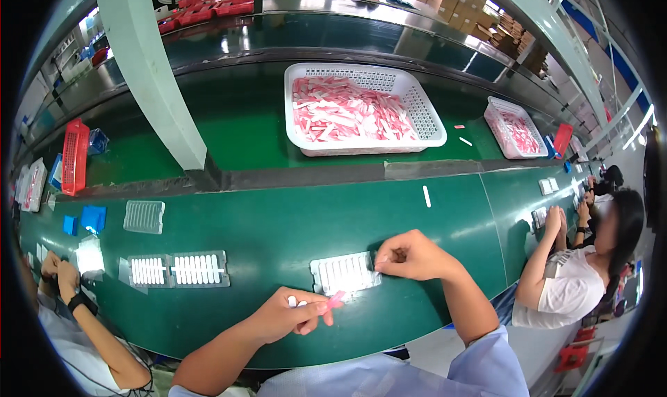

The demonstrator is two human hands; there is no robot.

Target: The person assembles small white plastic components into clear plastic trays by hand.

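Note:
A clear plastic tray (345, 273) with a row of narrow slots lies on the green table in front of me. My left hand (295, 312) is closed at its near side, with a pink strip (335, 300) sticking out past the fingertips. Small white pieces (297, 302) also show between its fingers. At the tray's right end, my right hand (411, 255) is closed in a pinch, its fingertips against the edge. Whatever lies between those fingertips is hidden. Glare on the tray blurs what its slots hold.
Farther left lies another tray (199, 270) with white sticks, near an empty clear tray (144, 217). A loose white stick (426, 196) lies ahead. Behind a raised ledge stands a white basket (365, 147) of pink and white strips. Co-workers sit left and right (566, 286).

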